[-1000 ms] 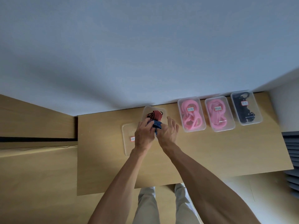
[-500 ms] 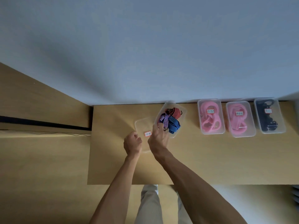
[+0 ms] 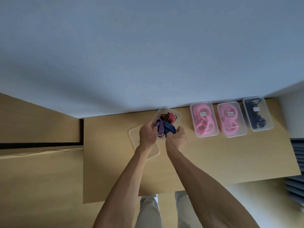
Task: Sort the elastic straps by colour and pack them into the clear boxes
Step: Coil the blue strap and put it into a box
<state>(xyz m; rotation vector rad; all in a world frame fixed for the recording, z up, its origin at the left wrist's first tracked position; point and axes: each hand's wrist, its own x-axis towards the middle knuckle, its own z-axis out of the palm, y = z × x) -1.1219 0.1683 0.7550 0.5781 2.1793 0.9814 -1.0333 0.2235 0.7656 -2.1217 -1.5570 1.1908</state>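
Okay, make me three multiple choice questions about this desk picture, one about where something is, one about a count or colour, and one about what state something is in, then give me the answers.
1. Where does the loose clear lid lie?
A. On the desk under the left forearm
B. On the black-strap box
C. On the floor

2. How many closed boxes hold pink straps?
A. One
B. Two
C. Four

3. What state is the box of mixed straps in?
A. Lidded and stacked
B. Upside down
C. Open, held between both hands

Answers:
1. A: the lid lies flat on the desk, left of the open box, partly covered by the left arm.
2. B: two pink-filled boxes sit side by side, left of the black-strap box.
3. C: it has no lid, and the left hand and right hand grip its near end.
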